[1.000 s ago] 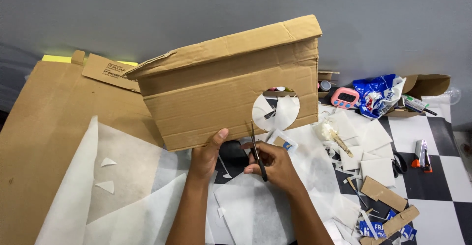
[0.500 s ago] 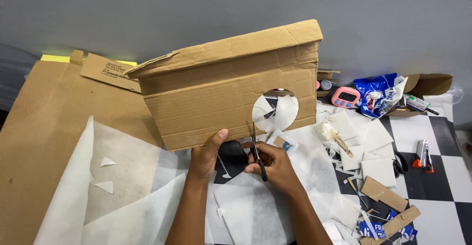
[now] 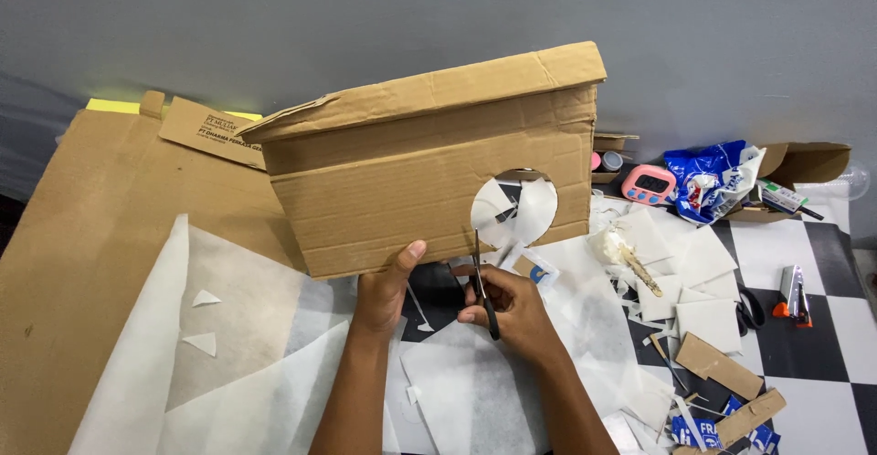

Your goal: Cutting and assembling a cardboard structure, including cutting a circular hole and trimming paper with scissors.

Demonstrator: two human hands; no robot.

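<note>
The left hand grips the brown corrugated cardboard box by its lower edge; just beside it, the right hand is closed around black-handled scissors, blades up at the box's round hole.

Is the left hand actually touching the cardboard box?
Touching. The head view shows the left hand gripping the bottom edge of the box, thumb pressed flat on its front face, while the right hand holds scissors beside it.
</note>
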